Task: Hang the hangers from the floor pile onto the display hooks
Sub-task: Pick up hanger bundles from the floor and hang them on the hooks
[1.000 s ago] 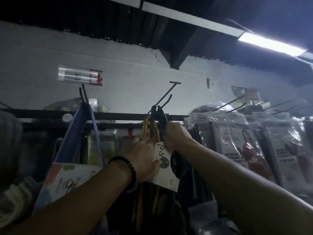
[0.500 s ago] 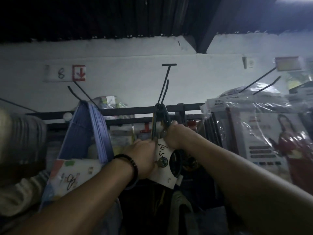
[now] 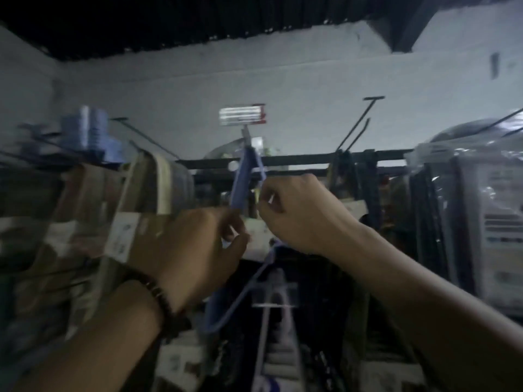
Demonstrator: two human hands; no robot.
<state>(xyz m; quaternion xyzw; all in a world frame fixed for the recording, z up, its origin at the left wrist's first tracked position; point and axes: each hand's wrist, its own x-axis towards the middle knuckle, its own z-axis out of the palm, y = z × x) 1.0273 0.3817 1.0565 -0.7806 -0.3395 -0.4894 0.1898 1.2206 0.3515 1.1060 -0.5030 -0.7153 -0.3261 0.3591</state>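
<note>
Head camera, blurred: blue hangers [image 3: 244, 179] hung from a display hook [image 3: 245, 134] at centre. The left hand [image 3: 195, 250] pinched them low down between thumb and fingers. The right hand [image 3: 294, 213] was curled just beside them, its grasp unclear.

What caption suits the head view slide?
Left hand pinches blue hangers hung on a display hook, right hand close beside.
</note>
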